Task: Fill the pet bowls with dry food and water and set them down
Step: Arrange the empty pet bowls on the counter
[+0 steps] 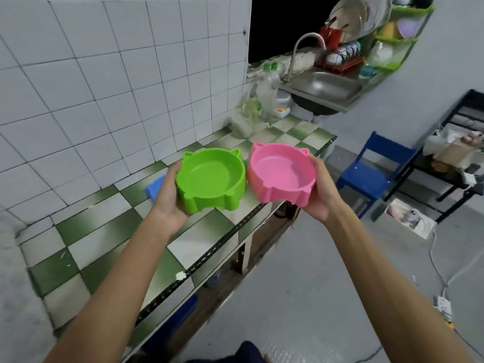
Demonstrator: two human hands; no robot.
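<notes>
Green-and-white checkered counter [104,231] is running along a white tiled wall [104,74], and above its front edge the left hand [167,203] is gripping an empty green bowl [210,180] while the right hand [320,192] is gripping an empty pink bowl [281,174], the two nearly touching. Beyond the bowls, clear bottles [264,95] are standing before a steel sink [324,87] with no legible labels.

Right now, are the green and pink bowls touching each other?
Cannot tell. In the head view the green bowl in the left hand and the pink bowl in the right hand meet rim to rim, showing neither gap nor clear contact.
</notes>
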